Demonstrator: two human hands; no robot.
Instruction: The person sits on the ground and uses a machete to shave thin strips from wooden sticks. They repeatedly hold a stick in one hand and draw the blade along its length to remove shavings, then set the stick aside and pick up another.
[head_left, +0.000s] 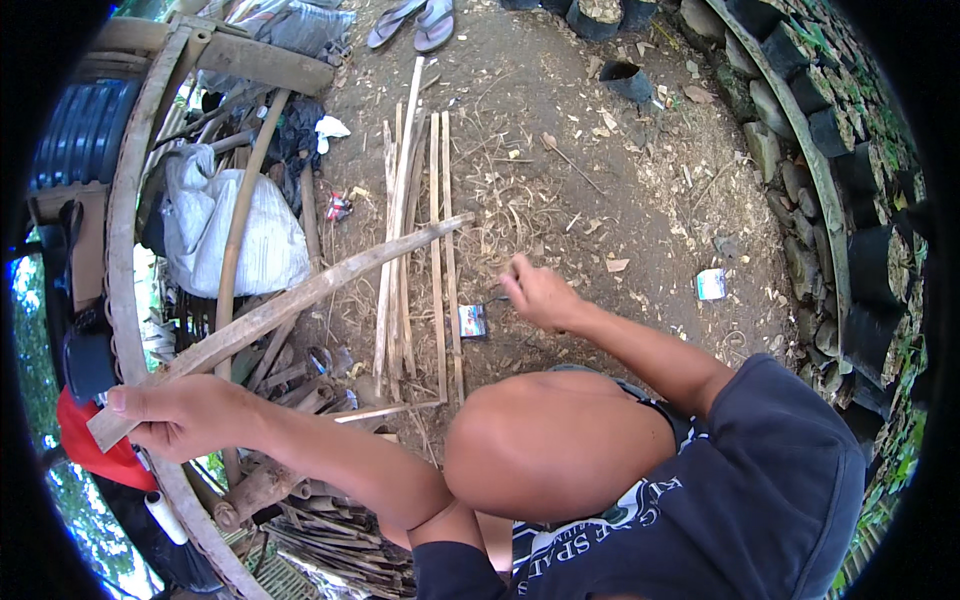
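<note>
My left hand [195,415] is closed around the lower end of a long pale wooden strip [330,283], its thumb on top near the cut end. The strip slants up to the right across the other pieces, its far end over the littered ground. Right of that far end, my right hand [540,292] is held with curled fingers, just above the ground. A small dark bit shows beside its fingertips, but I cannot make out what it is. Several thin wooden slats [437,250] lie lengthwise between my hands. A small colourful packet [472,321] rests beside them.
A white sack [240,235] and a wooden frame [125,230] stand at left, with a red cloth [95,440] near my left hand. Slippers [433,25] lie at the far end. Stones [765,150] and black plant bags [870,255] line the right. Another packet [711,284] lies on the dirt.
</note>
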